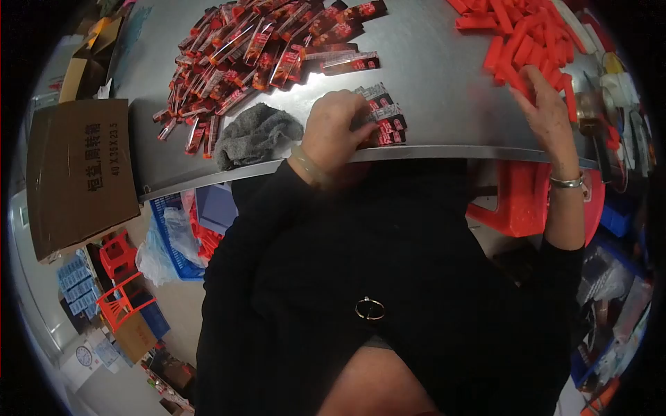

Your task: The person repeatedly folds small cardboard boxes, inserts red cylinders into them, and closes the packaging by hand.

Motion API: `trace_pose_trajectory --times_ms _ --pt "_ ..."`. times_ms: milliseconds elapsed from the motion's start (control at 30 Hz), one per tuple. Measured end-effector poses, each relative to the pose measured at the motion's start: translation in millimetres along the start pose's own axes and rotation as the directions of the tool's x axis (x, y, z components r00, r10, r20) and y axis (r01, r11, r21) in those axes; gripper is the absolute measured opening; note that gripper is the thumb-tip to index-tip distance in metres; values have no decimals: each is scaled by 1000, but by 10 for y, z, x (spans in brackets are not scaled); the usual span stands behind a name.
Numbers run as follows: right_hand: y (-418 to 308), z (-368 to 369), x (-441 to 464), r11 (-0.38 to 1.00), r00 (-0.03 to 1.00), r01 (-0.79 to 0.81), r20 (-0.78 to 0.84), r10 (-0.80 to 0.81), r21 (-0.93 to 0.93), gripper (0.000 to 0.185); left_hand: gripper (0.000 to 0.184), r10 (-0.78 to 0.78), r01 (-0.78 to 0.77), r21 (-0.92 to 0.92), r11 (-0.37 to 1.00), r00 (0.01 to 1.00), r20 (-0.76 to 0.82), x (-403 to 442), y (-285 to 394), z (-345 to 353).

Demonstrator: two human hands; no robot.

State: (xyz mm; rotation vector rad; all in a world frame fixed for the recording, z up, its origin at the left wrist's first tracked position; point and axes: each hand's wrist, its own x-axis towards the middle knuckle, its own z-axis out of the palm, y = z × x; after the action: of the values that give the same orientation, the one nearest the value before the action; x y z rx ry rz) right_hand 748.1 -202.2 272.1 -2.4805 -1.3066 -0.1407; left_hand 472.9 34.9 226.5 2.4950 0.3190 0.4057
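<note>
Your metal tabletop (444, 90) carries the work, with a big cardboard box (80, 166) at its left end and a blue basket (163, 208) below the front edge. Inward from the box spreads your heap of glossy red-and-black packets (257, 41); toward the right lies a pile of red pieces (534, 35). A crumpled grey cloth (260, 132) takes up the space between the heap and your left grip (336, 125). That grip bends over a short row of packets (390, 125) near the edge; whether it clasps any, I cannot tell. Your right grip (546, 111) touches the pile's near side, and I cannot tell if it is closed on a piece.
</note>
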Motion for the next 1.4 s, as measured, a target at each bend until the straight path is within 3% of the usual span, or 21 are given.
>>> trace_pose_trajectory --times_ms 67,133,300,367,467,533,633,833,933,1100,1200,1267,1400 --pt "-187 -84 27 914 986 -150 126 110 377 34 30 -56 58 -83 995 998 29 6 3 15" --pt "-193 -24 44 887 985 -140 156 78 441 32 25 -19 14 -28 1000 982 -187 32 63 22" --pt "-313 68 34 736 954 -188 298 -20 650 26 21 -58 55 -55 997 997 -56 5 -14 44" --pt "-402 73 -8 525 926 -292 373 -53 800 24 19 -104 100 -105 989 994 -37 -7 -35 77" --pt "-530 104 -56 428 941 -269 330 -72 863 27 15 -222 222 -242 945 975 28 -17 -77 86" --pt "-580 126 -69 404 945 -260 317 -81 877 27 10 -68 62 -104 993 996 -52 -17 -49 42" --pt "-687 127 -89 392 954 -232 287 -87 890 27 9 58 -65 -50 997 991 -120 -6 -40 36" --pt "-773 151 -94 392 972 -158 214 -101 906 26 9 152 -148 79 986 987 -55 37 37 -49" --pt "-801 129 -84 361 968 -163 219 -121 918 26 10 85 -85 10 996 992 -94 19 26 -34" --pt "-828 173 -75 236 964 -222 249 -93 946 23 13 102 -103 1 995 989 -109 17 7 -31" --pt "-777 264 -33 304 980 -146 180 -85 941 22 12 147 -144 30 989 976 -158 34 -13 -61" --pt "-795 289 -8 302 989 -150 144 42 941 23 12 186 -181 44 982 966 -179 39 -20 -87" --pt "-892 213 107 242 996 -76 60 71 967 25 11 62 -76 -101 992 988 -139 38 22 -154"
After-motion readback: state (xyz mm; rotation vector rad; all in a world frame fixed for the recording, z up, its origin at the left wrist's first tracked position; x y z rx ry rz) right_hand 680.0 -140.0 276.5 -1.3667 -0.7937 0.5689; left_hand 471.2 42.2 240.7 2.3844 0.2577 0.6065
